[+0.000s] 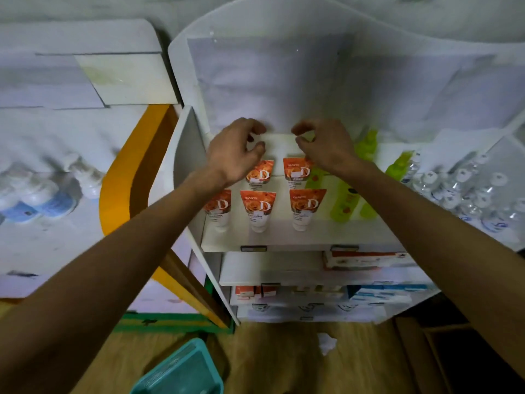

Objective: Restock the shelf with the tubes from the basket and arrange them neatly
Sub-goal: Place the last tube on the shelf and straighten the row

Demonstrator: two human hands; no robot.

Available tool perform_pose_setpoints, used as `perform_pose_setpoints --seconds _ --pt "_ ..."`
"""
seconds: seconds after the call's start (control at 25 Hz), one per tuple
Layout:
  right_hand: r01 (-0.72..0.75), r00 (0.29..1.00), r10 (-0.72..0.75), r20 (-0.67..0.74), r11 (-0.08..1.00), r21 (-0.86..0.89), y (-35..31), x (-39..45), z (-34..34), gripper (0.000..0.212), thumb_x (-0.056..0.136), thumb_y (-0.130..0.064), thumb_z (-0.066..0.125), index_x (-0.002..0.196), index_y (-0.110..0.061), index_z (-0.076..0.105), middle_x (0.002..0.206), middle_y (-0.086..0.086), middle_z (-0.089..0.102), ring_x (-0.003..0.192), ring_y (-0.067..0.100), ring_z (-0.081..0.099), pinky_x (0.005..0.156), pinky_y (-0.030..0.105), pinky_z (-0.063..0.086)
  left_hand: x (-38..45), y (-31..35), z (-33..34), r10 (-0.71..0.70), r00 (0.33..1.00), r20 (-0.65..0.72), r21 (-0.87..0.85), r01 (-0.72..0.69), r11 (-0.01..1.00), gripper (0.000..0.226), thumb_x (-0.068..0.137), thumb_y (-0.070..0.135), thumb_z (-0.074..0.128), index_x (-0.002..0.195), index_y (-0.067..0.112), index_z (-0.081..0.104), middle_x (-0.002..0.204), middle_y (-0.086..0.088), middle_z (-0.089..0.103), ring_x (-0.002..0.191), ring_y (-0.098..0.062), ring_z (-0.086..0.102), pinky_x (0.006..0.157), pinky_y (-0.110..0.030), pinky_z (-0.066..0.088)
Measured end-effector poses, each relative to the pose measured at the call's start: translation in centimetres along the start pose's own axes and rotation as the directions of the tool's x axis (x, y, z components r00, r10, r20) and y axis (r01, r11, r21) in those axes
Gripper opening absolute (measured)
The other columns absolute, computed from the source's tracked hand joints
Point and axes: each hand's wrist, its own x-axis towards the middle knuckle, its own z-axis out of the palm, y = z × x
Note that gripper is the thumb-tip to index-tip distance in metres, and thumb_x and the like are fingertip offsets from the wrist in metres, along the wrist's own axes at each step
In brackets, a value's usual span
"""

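- The left hand [237, 150] reached over the top shelf [284, 237] with thumb and fingers curled and slightly apart, nothing visibly held between them.
- The right hand [324, 149] mirrored it, thumb and forefinger bent toward each other with a small gap; whether it touched the back-row tube beneath could not be told.
- Five orange-and-white tubes stood cap-down on that shelf at its left end, in two rows.
- The front row held three: the left tube [220, 209], partly hidden by the left forearm, the middle tube [258, 209] and the right tube [305, 207], evenly spaced and apart.
- The back row held two: one tube [262, 173] just below the left hand and another [297, 170] partly covered by the right hand.
- Green bottles [345, 204] stood just beside the tubes to the right, with clear water bottles [460, 189] farther right.
- A teal basket [181, 368] sat on the wooden floor [284, 359] below the shelving; its contents were too dim to make out.
- Lower shelves carried boxed goods [366, 258].
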Motion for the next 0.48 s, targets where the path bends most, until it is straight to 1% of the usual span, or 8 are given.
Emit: perform_pose_setpoints --seconds 0.08,0.12,0.16,0.2,0.28,0.32,0.4,0.48 --pt "0.019 1.000 -0.020 -0.022 0.999 -0.048 0.0 1.1 -0.5 0.029 0.088 -0.027 0.064 0.117 -0.026 0.069 0.118 -0.007 0.070 0.089 0.014 0.069 0.082 0.022 0.045 1.5 -0.7 0.7 0.000 0.996 0.089 0.107 -0.009 0.994 0.041 0.091 0.034 0.061 0.129 0.020 0.061 0.133 0.000 0.061 0.115 -0.019 0.060 0.091 -0.032 0.049" --pt "0.015 1.000 -0.015 -0.003 0.999 -0.031 -0.1 1.4 -0.7 0.031 0.088 -0.027 0.066 0.119 -0.025 0.068 0.120 -0.006 0.070 0.087 0.014 0.068 0.080 0.021 0.046 2.0 -1.1 1.1 -0.013 0.993 0.121 0.126 -0.002 0.992 0.043 0.089 0.034 0.063 0.130 0.020 0.061 0.135 -0.001 0.060 0.117 -0.020 0.059 0.091 -0.031 0.047" --pt "0.010 0.999 -0.010 0.043 1.000 -0.007 -0.1 1.7 -0.6 0.034 0.087 -0.025 0.067 0.121 -0.025 0.067 0.122 -0.004 0.069 0.087 0.013 0.067 0.080 0.021 0.047 2.4 -1.5 1.5 -0.036 0.988 0.151 0.125 0.017 0.992 0.044 0.088 0.034 0.065 0.130 0.020 0.061 0.137 -0.001 0.059 0.119 -0.021 0.058 0.091 -0.031 0.046" --pt "0.014 0.994 -0.013 0.108 1.000 -0.008 -0.1 1.9 -0.4 0.037 0.086 -0.023 0.069 0.123 -0.023 0.066 0.123 -0.002 0.068 0.091 0.013 0.066 0.083 0.023 0.049 2.7 -1.9 1.9 -0.067 0.981 0.181 0.106 0.048 0.993 0.045 0.088 0.034 0.066 0.130 0.020 0.062 0.137 -0.002 0.059 0.120 -0.022 0.058 0.092 -0.031 0.047" --pt "0.038 0.973 -0.017 0.230 0.995 -0.088 0.2 2.2 0.5 0.043 0.084 -0.020 0.072 0.126 -0.017 0.065 0.126 0.002 0.066 0.105 0.018 0.065 0.092 0.031 0.052 3.1 -2.5 2.7 -0.122 0.961 0.249 0.092 0.102 0.991 0.047 0.088 0.034 0.069 0.131 0.018 0.061 0.135 -0.003 0.061 0.119 -0.023 0.059 0.092 -0.032 0.047" --pt "0.047 0.961 -0.011 0.277 0.991 -0.123 0.4 2.4 0.8 0.045 0.083 -0.020 0.073 0.127 -0.015 0.064 0.126 0.004 0.066 0.107 0.020 0.064 0.093 0.034 0.053 3.3 -2.9 3.0 -0.137 0.950 0.282 0.110 0.110 0.988 0.048 0.088 0.036 0.070 0.132 0.017 0.061 0.134 -0.003 0.062 0.118 -0.024 0.060 0.092 -0.032 0.048" --pt "0.068 0.933 0.006 0.359 0.979 -0.191 1.1 2.7 1.4 0.046 0.082 -0.019 0.074 0.126 -0.012 0.065 0.122 0.005 0.068 0.105 0.022 0.066 0.090 0.035 0.055 3.4 -3.7 3.7 -0.149 0.933 0.327 0.144 0.106 0.984 0.046 0.089 0.038 0.069 0.130 0.018 0.062 0.129 -0.002 0.065 0.114 -0.023 0.062 0.088 -0.031 0.047" --pt "0.092 0.905 0.036 0.425 0.957 -0.275 1.6 2.7 1.9 0.036 0.081 -0.017 0.073 0.116 -0.012 0.069 0.112 0.007 0.071 0.090 0.023 0.069 0.078 0.033 0.057 3.5 -4.7 4.2 -0.174 0.924 0.342 0.176 0.119 0.977 0.039 0.088 0.037 0.069 0.124 0.021 0.067 0.123 -0.001 0.069 0.111 -0.023 0.064 0.085 -0.031 0.047"
